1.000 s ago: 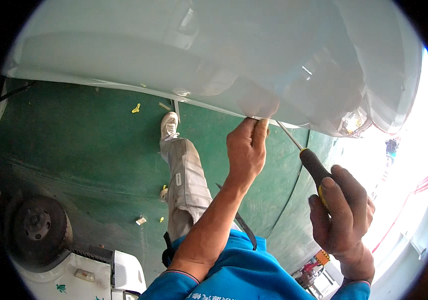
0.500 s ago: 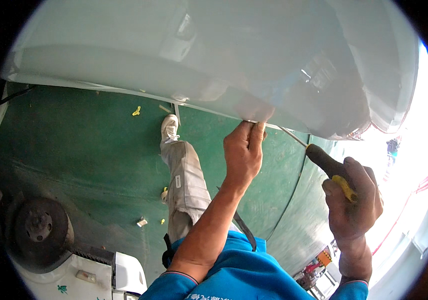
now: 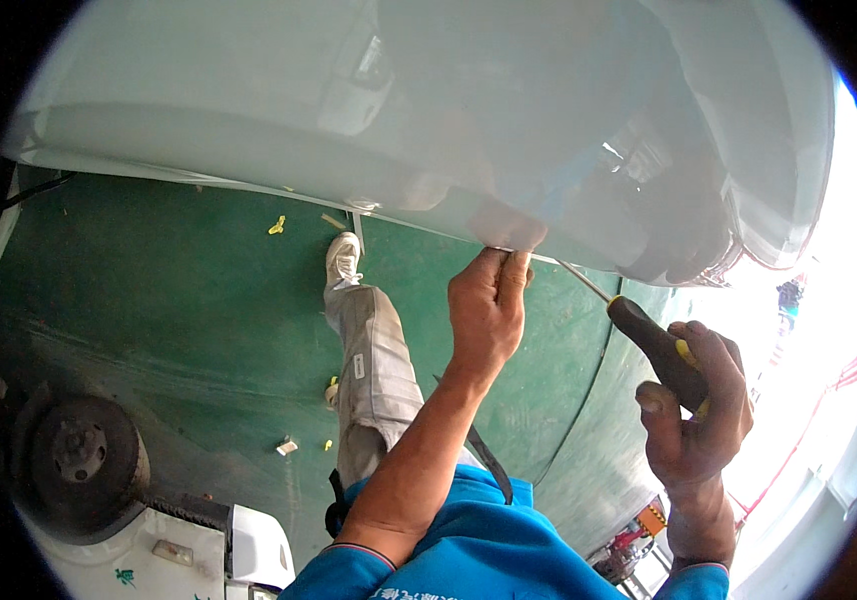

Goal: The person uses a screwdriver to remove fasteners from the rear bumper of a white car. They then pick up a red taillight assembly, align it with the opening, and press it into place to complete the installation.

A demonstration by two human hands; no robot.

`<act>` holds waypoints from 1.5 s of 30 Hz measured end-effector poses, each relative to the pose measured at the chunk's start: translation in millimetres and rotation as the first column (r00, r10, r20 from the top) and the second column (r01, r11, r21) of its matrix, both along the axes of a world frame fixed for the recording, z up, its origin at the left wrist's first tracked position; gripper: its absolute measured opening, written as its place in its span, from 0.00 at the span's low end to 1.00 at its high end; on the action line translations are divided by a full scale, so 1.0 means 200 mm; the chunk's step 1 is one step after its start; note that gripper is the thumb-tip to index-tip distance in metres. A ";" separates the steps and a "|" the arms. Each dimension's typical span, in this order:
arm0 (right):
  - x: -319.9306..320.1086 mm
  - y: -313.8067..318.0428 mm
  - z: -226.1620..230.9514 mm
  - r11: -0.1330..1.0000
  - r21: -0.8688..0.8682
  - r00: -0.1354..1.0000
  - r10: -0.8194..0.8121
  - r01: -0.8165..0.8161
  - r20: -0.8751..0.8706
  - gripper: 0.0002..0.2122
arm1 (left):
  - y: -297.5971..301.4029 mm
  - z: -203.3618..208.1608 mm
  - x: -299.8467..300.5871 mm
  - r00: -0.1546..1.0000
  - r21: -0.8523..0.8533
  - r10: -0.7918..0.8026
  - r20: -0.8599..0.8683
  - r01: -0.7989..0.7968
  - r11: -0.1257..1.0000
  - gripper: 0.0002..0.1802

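A large pale grey-white car body panel [image 3: 429, 110] fills the upper part of the view, its lower edge curving from the left side down toward the right. The left hand [image 3: 487, 310] reaches up to that lower edge, fingertips [image 3: 509, 268] pinched closed on the lip of the panel near its middle. The right hand [image 3: 694, 410], lower and to the right, has its grip wrapped fully around the black and yellow handle of a screwdriver [image 3: 654, 345]; the thin metal shaft runs up and to the left, and its tip meets the panel's edge just beside the left hand's fingers. Below the panel lies a green floor [image 3: 149, 290], where the person's leg in grey trousers stretches forward to a white shoe [image 3: 343, 262] planted close under the panel's edge. Small yellow clips [image 3: 277, 226] lie scattered on the floor near the shoe. A dark wheel [image 3: 79, 455] sits at the lower left, next to a white part [image 3: 199, 555].
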State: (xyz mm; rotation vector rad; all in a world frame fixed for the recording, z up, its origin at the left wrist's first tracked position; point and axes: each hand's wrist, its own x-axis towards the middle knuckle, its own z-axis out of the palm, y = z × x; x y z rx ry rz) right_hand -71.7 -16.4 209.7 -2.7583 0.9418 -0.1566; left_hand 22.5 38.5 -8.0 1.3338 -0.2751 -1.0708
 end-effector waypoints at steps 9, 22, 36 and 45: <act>0.04 0.03 -0.02 0.984 -0.017 0.981 0.178 -0.177 0.076 0.12 | -0.02 0.00 -0.02 1.000 0.023 -0.025 -0.013 0.025 0.999 0.14; -0.10 -0.02 -0.04 0.996 0.088 0.973 -0.008 -0.012 0.229 0.16 | -0.10 0.00 -0.08 0.998 0.002 0.022 -0.062 -0.022 1.000 0.15; 0.06 -0.19 -0.64 0.828 0.297 0.856 -0.513 0.476 0.058 0.04 | -0.12 0.02 -0.05 0.998 0.027 -0.011 -0.060 0.012 1.000 0.14; 0.18 -0.24 -0.66 0.763 0.195 0.787 -0.589 0.616 -0.185 0.09 | -0.10 0.02 -0.04 0.999 0.061 -0.051 -0.012 0.052 0.997 0.11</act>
